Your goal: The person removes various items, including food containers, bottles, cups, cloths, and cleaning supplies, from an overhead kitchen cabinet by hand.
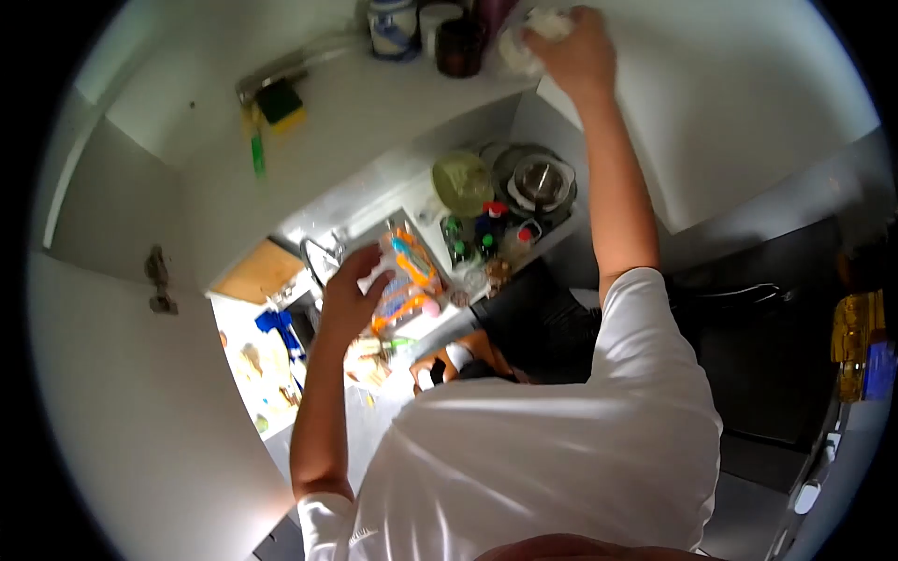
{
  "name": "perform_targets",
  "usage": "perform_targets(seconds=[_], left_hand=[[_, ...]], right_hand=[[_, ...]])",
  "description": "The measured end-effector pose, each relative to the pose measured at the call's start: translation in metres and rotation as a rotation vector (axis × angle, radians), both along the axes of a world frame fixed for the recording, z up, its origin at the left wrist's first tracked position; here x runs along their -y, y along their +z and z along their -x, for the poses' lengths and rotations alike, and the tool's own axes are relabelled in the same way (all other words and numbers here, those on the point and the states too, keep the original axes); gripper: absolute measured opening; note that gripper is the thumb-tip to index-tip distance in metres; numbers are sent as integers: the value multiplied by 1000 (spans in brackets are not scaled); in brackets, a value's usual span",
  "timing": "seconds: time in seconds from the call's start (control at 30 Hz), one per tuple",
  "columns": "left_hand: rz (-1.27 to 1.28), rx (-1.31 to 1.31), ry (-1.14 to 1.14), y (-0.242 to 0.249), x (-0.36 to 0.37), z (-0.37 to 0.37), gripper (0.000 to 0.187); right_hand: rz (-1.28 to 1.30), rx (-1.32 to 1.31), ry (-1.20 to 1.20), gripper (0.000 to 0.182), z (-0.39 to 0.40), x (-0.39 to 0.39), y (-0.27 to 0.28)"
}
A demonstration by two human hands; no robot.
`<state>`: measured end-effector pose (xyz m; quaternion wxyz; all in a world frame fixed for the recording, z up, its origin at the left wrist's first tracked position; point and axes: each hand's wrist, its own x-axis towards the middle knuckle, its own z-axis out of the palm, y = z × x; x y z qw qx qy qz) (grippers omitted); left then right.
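My right hand (578, 58) reaches up into the shelf corner, its fingers closed on a white crumpled bag (547, 26). Just left of that bag stand a dark brown jar (459, 49) and a blue-and-white canister (394, 30), with a white container (438, 23) partly hidden between them. Lower down, my left hand (351, 297) hangs in the air with its fingers apart and nothing in them. From this view it overlaps the sink area, beside some orange-and-clear plastic packaging (412, 271).
A green-and-yellow sponge (281, 105) lies on the white shelf (346, 117). The open cabinet door (140, 393) fills the left side. On the counter far below are a green bowl (462, 183), a metal strainer (540, 182) and several bottles (487, 245). Yellow bottles (853, 346) stand at far right.
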<state>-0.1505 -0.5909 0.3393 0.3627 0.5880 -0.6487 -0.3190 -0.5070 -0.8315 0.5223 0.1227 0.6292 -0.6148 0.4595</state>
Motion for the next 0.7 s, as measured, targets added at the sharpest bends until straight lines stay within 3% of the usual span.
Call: perform_targets(seconds=[0.03, 0.07, 0.13, 0.17, 0.23, 0.27, 0.33, 0.47, 0.7], left_hand=[[26, 66, 6, 4, 4, -3, 46], [43, 135, 5, 14, 8, -4, 45], [106, 153, 100, 36, 16, 2, 43], [170, 168, 109, 43, 22, 5, 43], [225, 188, 117, 48, 32, 15, 43], [222, 151, 92, 47, 37, 24, 44], [202, 115, 29, 30, 46, 43, 45], [65, 197, -42, 6, 45, 63, 48], [-174, 171, 61, -33, 41, 43, 43]], right_hand=[[47, 35, 89, 90, 3, -18, 2], [-311, 498, 43, 67, -31, -76, 40], [10, 298, 134, 68, -6, -88, 0], [-24, 304, 134, 68, 1, -97, -19], [-132, 216, 187, 91, 7, -116, -50], [-257, 420, 360, 90, 3, -120, -71], [-282, 372, 444, 88, -8, -122, -123], [-637, 299, 315, 93, -20, -105, -216], [-806, 263, 55, 90, 34, -53, -407]])
